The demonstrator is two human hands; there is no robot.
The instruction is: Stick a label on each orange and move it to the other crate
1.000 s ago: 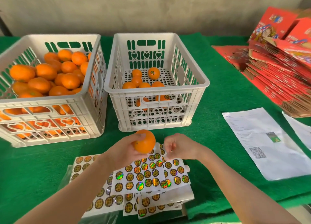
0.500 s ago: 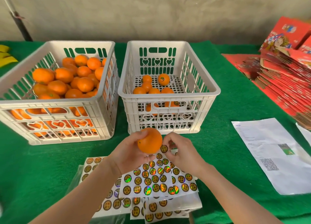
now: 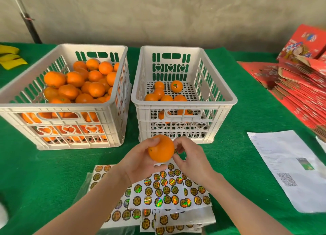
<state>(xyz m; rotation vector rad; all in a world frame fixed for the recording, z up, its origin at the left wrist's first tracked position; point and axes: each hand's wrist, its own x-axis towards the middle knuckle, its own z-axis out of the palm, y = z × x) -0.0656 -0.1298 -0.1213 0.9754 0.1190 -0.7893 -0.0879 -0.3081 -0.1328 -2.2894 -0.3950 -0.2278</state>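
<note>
Centrally, one orange (image 3: 161,149) is held above the sticker sheets (image 3: 158,192), just in front of the right crate (image 3: 183,102), and is cupped by the left hand (image 3: 139,162) with fingers and thumb curled round it. A small round label (image 3: 175,151) is pinched in the right hand (image 3: 191,159) at the orange's right side; contact with the peel cannot be told. A few oranges (image 3: 166,98) are seen in the right crate, at least one labelled. The left crate (image 3: 58,106) beside it is heaped with fruit (image 3: 75,86). Both are set on green cloth (image 3: 53,173), with a printed paper (image 3: 289,164) and red cartons (image 3: 303,86) to the right.
</note>
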